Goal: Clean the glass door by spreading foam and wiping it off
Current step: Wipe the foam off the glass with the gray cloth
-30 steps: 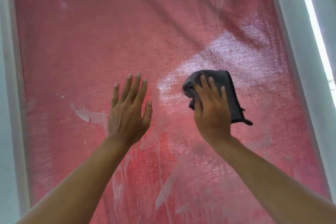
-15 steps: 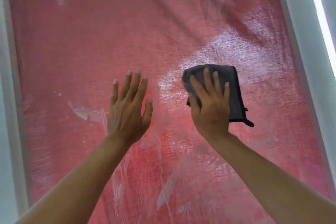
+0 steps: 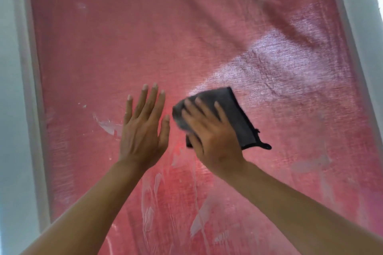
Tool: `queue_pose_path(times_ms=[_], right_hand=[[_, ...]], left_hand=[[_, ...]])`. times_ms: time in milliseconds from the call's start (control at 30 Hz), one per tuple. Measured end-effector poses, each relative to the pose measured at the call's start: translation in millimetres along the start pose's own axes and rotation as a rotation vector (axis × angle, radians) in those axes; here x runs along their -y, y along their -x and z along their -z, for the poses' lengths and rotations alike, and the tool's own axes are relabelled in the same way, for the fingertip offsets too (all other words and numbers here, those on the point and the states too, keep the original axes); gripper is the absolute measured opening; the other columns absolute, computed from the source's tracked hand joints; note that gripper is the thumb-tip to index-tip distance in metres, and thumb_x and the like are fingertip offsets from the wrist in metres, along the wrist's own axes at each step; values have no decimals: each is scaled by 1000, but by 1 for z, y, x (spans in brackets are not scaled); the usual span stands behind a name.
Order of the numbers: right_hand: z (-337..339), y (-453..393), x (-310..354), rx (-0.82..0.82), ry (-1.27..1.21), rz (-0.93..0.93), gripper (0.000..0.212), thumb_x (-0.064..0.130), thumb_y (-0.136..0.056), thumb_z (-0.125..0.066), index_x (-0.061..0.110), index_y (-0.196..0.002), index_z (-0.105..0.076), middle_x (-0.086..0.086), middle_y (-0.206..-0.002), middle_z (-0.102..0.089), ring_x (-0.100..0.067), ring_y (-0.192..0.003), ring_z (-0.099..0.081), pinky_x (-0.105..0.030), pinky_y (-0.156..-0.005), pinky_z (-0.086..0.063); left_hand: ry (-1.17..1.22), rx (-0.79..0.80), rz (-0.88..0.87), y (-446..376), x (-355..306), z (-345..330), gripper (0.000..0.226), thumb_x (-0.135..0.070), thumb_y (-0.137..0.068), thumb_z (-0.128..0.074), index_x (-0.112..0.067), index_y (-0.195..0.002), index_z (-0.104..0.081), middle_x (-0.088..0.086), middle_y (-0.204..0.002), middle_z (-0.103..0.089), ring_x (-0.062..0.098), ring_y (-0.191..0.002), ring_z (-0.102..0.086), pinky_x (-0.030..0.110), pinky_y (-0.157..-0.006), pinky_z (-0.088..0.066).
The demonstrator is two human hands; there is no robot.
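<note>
Two hands: left hand (image 3: 143, 130) near centre, right hand (image 3: 211, 136) just toward 3 o'clock of it. One grey cloth (image 3: 234, 114) under the right. One glass door (image 3: 124, 37). One red curtain (image 3: 186, 16) behind. Several foam streaks (image 3: 196, 221), mostly toward 6 o'clock.

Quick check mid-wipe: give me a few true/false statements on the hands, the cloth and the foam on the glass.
1. The right hand presses a grey cloth on the glass. True.
2. The left hand holds a spray bottle. False: it lies flat on the glass, holding nothing.
3. Foam streaks remain below the hands. True.
4. The cloth is left of the left hand. False: it is to its right.
</note>
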State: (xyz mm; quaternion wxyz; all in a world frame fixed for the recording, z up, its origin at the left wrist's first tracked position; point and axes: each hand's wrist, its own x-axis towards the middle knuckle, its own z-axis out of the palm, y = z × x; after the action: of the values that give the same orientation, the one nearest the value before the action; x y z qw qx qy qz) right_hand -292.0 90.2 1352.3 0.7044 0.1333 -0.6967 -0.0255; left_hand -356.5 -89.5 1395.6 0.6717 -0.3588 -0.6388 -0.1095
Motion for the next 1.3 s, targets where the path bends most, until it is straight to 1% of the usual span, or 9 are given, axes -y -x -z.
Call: queue_pose_path(times_ms=[100,267,533,733,833,933,1000,1167,1300], right_hand=[[2,10,-4,6,39,75,40,21,-103,-56,12,-142,-60,-1,-155,-50,-20,-148,-40,-55,-120,-30],[-7,-55,1,-106,-14,-271,43,21,-104,-54,12,-146,-56,-2,-157,-46,-23,-151,-34,-56,-125,-18],[-1,40,23,86,-15,174,39,22,-104,-52,11,-142,-60,0,-155,-49,-19,-149,-38,-44,-113,-41],[-9,-52,16,-65,-4,-237,42,19,-104,-54,9,-144,-57,-4,-155,-49,-26,-150,-37,-56,-124,-21],[-16,-23,36,-14,-2,-73,41,19,-103,-53,10,-143,-58,-3,-155,-49,-24,-149,-38,-53,-123,-26],[-6,18,35,90,-28,184,39,19,-104,-54,11,-141,-61,-1,-155,-50,-19,-148,-40,-44,-110,-46],[1,8,22,79,-41,179,37,16,-102,-57,9,-139,-63,-2,-153,-52,-20,-147,-42,-40,-103,-51],[-5,-82,15,-40,-39,-239,43,15,-102,-53,8,-144,-56,-6,-156,-48,-28,-151,-35,-54,-124,-22],[-13,-53,36,31,-32,-1,40,15,-100,-56,8,-139,-62,-5,-153,-52,-27,-147,-42,-50,-123,-27]], left_hand=[[-40,-8,-7,14,24,10,58,-30,-104,-38,-5,-157,-37,11,-167,-27,29,-157,-18,57,-127,-13],[-70,7,-21,28,45,15,63,-37,-104,-38,-8,-160,-31,10,-169,-22,27,-158,-14,57,-127,-11],[-55,16,-26,28,46,14,63,-37,-104,-40,-7,-159,-32,11,-168,-24,28,-158,-15,56,-127,-11],[-55,14,-27,29,47,13,62,-37,-105,-38,-7,-159,-31,11,-169,-22,28,-158,-14,55,-128,-9],[-45,6,-29,30,47,13,61,-35,-105,-37,-7,-159,-32,11,-169,-22,29,-158,-14,54,-128,-8],[-33,4,-35,30,49,14,60,-34,-105,-37,-7,-159,-33,10,-169,-23,28,-158,-14,52,-129,-6],[-37,-5,-38,30,49,13,60,-33,-104,-38,-7,-159,-33,10,-169,-23,28,-158,-15,53,-128,-7],[-58,-12,-18,33,45,11,59,-33,-106,-37,-8,-159,-32,9,-169,-22,28,-158,-14,52,-129,-6],[-54,5,-9,34,44,14,59,-32,-105,-37,-8,-159,-33,9,-169,-24,27,-158,-15,52,-129,-8]])
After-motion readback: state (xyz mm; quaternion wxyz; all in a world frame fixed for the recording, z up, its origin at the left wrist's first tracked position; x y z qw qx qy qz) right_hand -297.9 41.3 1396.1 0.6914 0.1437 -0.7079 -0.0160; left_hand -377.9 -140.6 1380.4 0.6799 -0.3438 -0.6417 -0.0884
